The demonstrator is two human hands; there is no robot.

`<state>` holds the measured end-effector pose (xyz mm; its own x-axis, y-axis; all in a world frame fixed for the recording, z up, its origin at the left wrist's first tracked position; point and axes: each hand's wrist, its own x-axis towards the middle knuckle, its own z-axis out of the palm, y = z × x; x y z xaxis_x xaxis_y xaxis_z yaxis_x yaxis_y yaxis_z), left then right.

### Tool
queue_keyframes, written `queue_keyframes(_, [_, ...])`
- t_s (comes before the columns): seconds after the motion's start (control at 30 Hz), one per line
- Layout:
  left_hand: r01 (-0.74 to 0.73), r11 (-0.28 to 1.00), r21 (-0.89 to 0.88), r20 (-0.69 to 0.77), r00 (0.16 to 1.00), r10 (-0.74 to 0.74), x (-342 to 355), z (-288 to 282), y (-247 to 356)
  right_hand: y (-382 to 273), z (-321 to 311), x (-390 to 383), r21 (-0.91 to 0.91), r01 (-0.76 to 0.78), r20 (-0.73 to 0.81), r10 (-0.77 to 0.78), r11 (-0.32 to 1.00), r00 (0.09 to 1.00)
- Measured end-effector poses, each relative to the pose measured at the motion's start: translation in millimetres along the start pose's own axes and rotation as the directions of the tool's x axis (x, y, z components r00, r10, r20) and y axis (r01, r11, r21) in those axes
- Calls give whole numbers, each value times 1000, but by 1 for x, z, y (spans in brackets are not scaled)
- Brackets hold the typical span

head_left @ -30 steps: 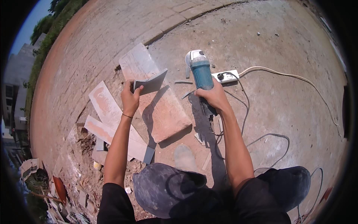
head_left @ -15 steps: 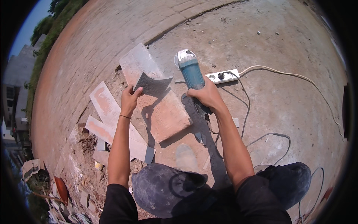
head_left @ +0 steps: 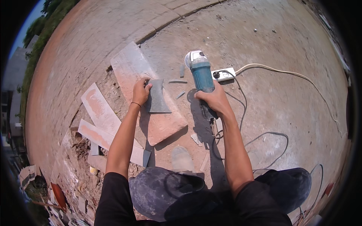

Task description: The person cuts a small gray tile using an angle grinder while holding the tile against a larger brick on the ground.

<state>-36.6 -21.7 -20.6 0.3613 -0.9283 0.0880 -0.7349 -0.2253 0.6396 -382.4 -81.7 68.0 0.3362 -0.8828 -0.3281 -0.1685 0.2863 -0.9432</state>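
Note:
My left hand grips the left edge of a grey tile piece that has a curved cut along its right side. The piece is over a long reddish slab on the ground; whether it rests flat on it I cannot tell. In my right hand is a teal angle grinder, held by its body with the white head pointing away from me. Its disc shows only as a pale edge at the left of the head. The grinder is to the right of the slab, apart from the tile.
A white power strip with a black plug lies right of the grinder, its pale cord curving away. The grinder's dark cable loops near my right knee. Cut tile strips lie left of the slab, with rubble nearer me. Slivers lie beyond.
The tile piece has turned from tilted up to facing me and come down over the slab. My left hand has turned with it. The grinder has shifted slightly right in view.

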Motion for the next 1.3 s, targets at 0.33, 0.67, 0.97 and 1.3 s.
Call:
queue_keyframes(0.33, [121,914,386,-154,986,-66,-140,52,96,11,-3,4,13,16,-33,-16,1000,999])
queue_keyframes(0.67, [365,870,-332,-67,911,-407,-123,4,84,25,-9,5,-109,42,-36,-46,993,998])
queue_keyframes(0.97, [553,555,-621,276,817,-505,-118,-44,64,11,0,-2,-107,23,18,-21,994,1000])
queue_keyframes(1.3, [132,837,531,18,986,-167,-134,33,133,15,-4,-6,-34,-1,-9,1,999,1000])
